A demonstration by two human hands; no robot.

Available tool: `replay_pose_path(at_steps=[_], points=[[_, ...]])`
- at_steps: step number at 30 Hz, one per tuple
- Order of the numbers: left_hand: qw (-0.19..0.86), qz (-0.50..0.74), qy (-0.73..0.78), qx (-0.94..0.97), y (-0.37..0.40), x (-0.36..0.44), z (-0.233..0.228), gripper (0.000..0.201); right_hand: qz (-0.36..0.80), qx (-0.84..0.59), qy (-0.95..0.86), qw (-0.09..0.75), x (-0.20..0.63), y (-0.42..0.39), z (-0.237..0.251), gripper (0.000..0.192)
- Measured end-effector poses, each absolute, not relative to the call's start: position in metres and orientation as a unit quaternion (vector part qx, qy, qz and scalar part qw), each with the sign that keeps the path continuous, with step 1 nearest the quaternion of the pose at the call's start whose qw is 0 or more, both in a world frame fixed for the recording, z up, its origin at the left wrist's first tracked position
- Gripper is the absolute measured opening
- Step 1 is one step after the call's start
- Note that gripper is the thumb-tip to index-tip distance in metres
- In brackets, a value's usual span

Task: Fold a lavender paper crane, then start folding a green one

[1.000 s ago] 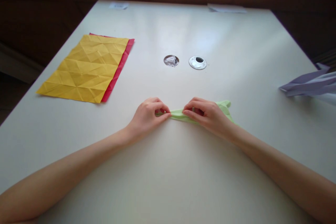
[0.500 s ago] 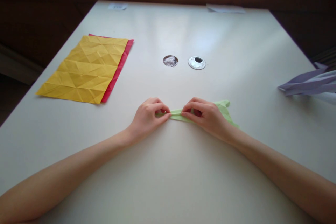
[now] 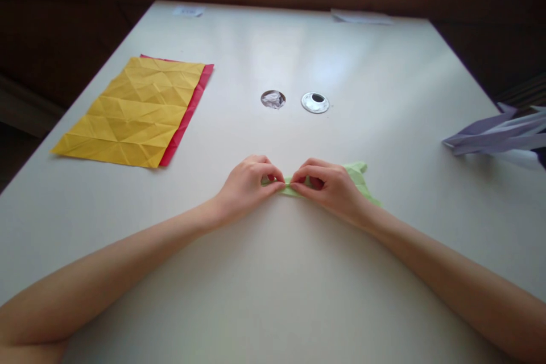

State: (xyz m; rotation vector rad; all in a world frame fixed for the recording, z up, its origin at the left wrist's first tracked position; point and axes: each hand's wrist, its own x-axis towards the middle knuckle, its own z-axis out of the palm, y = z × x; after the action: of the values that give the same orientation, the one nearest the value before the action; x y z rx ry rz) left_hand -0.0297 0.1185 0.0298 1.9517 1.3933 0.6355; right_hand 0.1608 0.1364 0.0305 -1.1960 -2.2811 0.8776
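A light green sheet of folded paper [image 3: 357, 175] lies low on the white table [image 3: 273, 284], in front of me. My left hand [image 3: 252, 185] pinches its narrow left part between thumb and fingertips. Close beside it, my right hand [image 3: 326, 185] pinches the same paper, and the fingertips of both hands almost meet. The paper's wider, creased end spreads out behind my right hand. Much of the narrow part is hidden by my fingers.
At the left lies a creased yellow sheet [image 3: 128, 114] on top of a red sheet [image 3: 185, 116]. Two round holes sit mid-table, one stuffed with crumpled material [image 3: 273, 100], the other with a metal ring [image 3: 315, 103]. Purple and white folded paper [image 3: 490, 133] rests at the right edge.
My left hand has slid right along the green paper, so the gap between my two hands has narrowed. My right hand keeps its pinch. The whole view has shifted slightly.
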Motion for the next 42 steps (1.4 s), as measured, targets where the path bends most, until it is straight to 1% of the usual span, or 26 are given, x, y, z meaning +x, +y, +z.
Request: replay_pose_path(at_steps=[5,10,14,21,27,32,37,42], points=[[0.323,0.251,0.544,0.733,0.117,-0.028,0.03,0.008,0.362,-0.424,-0.805,0.205,0.166,0.141,0.033,0.02],[0.315,0.26,0.551,0.727,0.115,-0.024,0.03,0.008,0.376,-0.411,-0.807,0.194,0.169,0.146,0.032,0.013],[0.312,0.263,0.554,0.726,0.114,-0.023,0.03,0.008,0.371,-0.401,-0.813,0.2,0.169,0.146,0.03,0.009],[0.296,0.27,0.549,0.734,0.113,-0.023,0.027,0.007,0.346,-0.402,-0.825,0.196,0.167,0.145,0.03,0.01],[0.281,0.282,0.545,0.738,0.112,-0.019,0.024,0.007,0.319,-0.429,-0.82,0.206,0.162,0.139,0.032,0.011],[0.259,0.292,0.538,0.747,0.111,-0.018,0.021,0.006,0.298,-0.425,-0.827,0.218,0.162,0.136,0.027,0.01],[0.26,0.289,0.536,0.749,0.112,-0.018,0.021,0.006,0.275,-0.418,-0.836,0.225,0.161,0.136,0.024,0.011],[0.265,0.291,0.533,0.749,0.113,-0.017,0.021,0.005,0.276,-0.425,-0.834,0.217,0.16,0.136,0.027,0.009]])
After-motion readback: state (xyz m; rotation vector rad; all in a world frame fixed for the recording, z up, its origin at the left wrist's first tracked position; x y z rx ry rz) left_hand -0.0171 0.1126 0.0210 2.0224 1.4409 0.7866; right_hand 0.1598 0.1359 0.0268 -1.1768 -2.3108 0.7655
